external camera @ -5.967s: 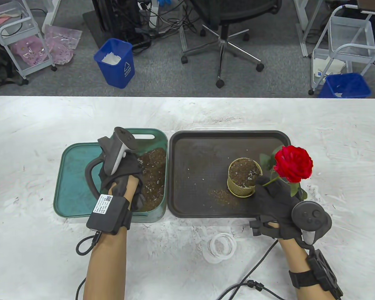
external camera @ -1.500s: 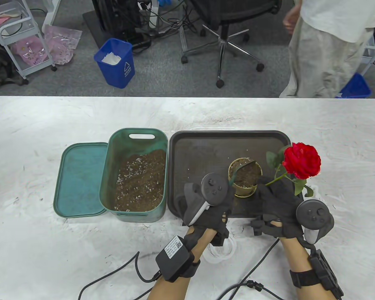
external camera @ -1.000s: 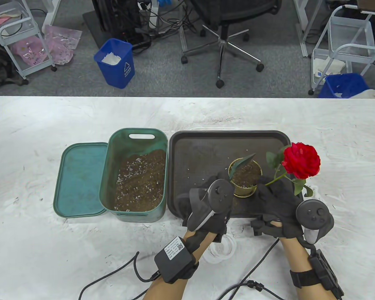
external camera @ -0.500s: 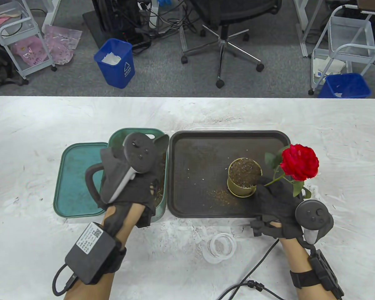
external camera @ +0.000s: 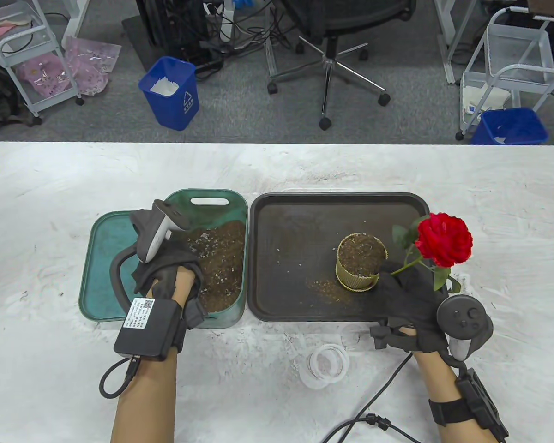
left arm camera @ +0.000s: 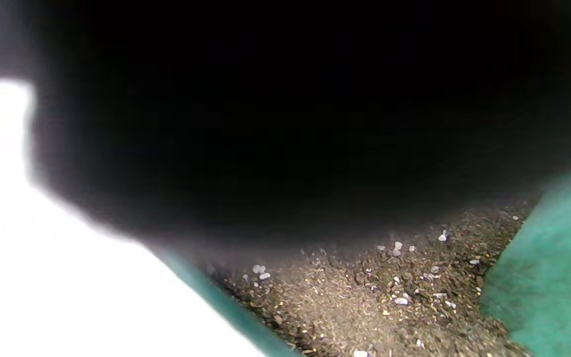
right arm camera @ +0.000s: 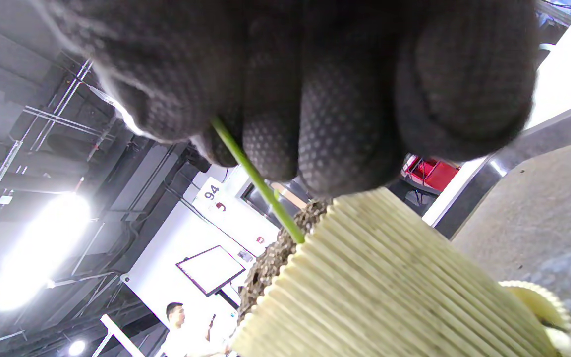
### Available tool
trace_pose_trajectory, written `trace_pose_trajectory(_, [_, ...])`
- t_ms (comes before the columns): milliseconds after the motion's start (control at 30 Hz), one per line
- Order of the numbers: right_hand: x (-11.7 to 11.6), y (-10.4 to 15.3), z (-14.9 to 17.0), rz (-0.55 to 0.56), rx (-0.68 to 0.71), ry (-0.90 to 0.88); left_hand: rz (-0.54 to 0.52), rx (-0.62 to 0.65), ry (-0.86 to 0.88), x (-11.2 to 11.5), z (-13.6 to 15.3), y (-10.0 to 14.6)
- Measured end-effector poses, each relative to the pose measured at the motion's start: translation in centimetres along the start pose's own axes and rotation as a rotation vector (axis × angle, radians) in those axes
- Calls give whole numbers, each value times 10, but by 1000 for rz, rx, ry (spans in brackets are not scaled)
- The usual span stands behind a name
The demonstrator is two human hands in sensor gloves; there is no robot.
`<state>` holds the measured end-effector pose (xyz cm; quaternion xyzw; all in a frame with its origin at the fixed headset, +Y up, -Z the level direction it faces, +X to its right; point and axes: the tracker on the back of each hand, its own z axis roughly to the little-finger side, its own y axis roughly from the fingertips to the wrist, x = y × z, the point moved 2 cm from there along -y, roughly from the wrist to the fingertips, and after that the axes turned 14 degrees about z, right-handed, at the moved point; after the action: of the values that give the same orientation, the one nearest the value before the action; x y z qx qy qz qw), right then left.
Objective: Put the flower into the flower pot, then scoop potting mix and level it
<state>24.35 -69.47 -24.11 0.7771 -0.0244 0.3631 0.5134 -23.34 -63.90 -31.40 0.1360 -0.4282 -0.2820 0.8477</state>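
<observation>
On the right, the right hand point(external camera: 408, 300) pinches the flower point(external camera: 443, 240) stem in the nearly full pot point(external camera: 361, 263), while the left hand point(external camera: 168, 267), its grip hidden, reaches into the mix point(external camera: 221, 263); leveling remains.

The dark rectangular tray point(external camera: 300, 217) lies bare left of and behind the ribbed yellow flower pot point(external camera: 361, 270); the red rose point(external camera: 443, 239) overhangs its right edge.

A white sign point(right arm camera: 212, 194) on the far wall is showing the number "94". The label point(external camera: 139, 313) on the left wrist pack is carrying unreadable small print.
</observation>
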Motion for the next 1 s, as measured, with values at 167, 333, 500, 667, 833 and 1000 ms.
trace_pose_trajectory(167, [0, 0, 1, 0, 0, 1, 30, 18, 129, 4, 1, -19])
trace_pose_trajectory(333, [0, 0, 1, 0, -4, -1, 110, 80, 259, 7, -3, -36])
trace_pose_trajectory(500, [0, -1, 1, 0, -3, 0, 167, 128, 336, 8, -15, -48])
trace_pose_trajectory(667, [0, -1, 1, 1, -7, -1, 259, 177, 330, 15, -29, -58])
trace_pose_trajectory(833, [0, -1, 1, 0, -8, -2, 278, 185, 294, 18, -35, -63])
trace_pose_trajectory(1000, [0, -1, 1, -1, -3, 0, 350, 262, 332, 24, -42, -63])
